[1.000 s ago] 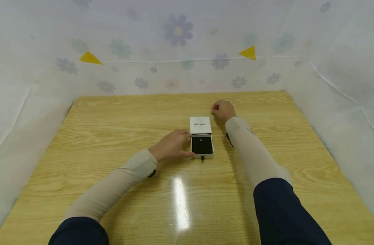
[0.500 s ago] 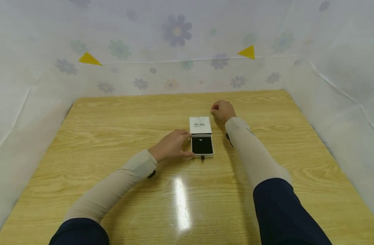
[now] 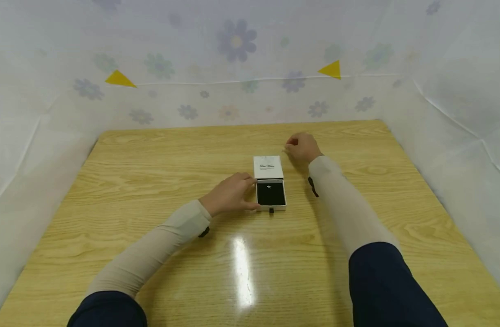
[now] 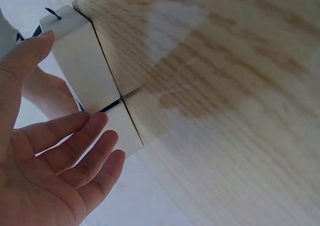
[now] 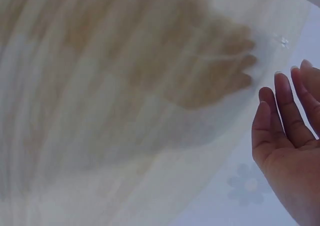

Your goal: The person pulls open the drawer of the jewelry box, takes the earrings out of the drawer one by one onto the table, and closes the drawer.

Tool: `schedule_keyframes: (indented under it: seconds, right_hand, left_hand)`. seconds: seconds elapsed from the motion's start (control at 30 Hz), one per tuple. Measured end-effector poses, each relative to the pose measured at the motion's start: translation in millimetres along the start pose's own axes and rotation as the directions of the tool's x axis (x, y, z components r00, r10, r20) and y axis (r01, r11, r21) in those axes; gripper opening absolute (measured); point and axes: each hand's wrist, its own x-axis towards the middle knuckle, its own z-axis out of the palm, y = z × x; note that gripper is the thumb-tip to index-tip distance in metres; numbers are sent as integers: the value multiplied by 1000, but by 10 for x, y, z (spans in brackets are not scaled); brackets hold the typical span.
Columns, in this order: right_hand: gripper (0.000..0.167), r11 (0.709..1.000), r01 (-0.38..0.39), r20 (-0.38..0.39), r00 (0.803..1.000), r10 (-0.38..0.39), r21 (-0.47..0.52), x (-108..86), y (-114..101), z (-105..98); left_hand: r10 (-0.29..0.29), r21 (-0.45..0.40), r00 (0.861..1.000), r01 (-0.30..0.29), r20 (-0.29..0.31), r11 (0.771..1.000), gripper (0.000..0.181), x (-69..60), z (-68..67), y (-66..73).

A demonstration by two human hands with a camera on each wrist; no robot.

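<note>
In the head view, a small white box lies pulled out of its printed sleeve, a tiny silver star-shaped piece on its black pad. My left hand holds the box's left side, thumb at the front corner and fingertips near the sleeve joint; the left wrist view shows this hand against the white box. Behind and right of the box is my right hand, fingers loosely bent. A small shiny piece lies on the table just beyond the fingers of this hand, not gripped.
The wooden table carries a bright reflection in front of the box. White sheeting with pale flowers surrounds its back and sides, with yellow triangles on it. A short black tab sticks out from the box front.
My right hand has shifted slightly to the right, and a tiny light piece now shows on the table at its fingertips. My left hand and the box have stayed put.
</note>
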Motion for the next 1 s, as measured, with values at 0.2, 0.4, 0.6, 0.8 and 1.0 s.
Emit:
schedule_keyframes:
  seconds: [0.2, 0.4, 0.6, 0.8, 1.0]
  right_hand:
    - [24, 997, 80, 14, 997, -79, -4, -118, -84, -261]
    - [21, 973, 217, 27, 976, -216, -78, -339, -176, -447]
    - [18, 934, 341, 88, 939, -333, -109, -640, -341, -473]
    - [18, 906, 410, 184, 904, -387, -108, -880, -513, -284]
    - [14, 896, 434, 216, 887, -408, -90, -1003, -698, -101]
  left_hand:
    - [-9, 20, 1000, 9, 7, 1000, 75, 12, -3, 3]
    - [-20, 24, 1000, 20, 11, 1000, 76, 12, -6, 7]
    - [-30, 16, 1000, 30, 5, 999, 77, 24, -29, 7]
    - [-9, -1, 1000, 9, -7, 1000, 75, 21, -40, 9]
    - [-5, 1, 1000, 5, -11, 1000, 73, 15, -51, 10]
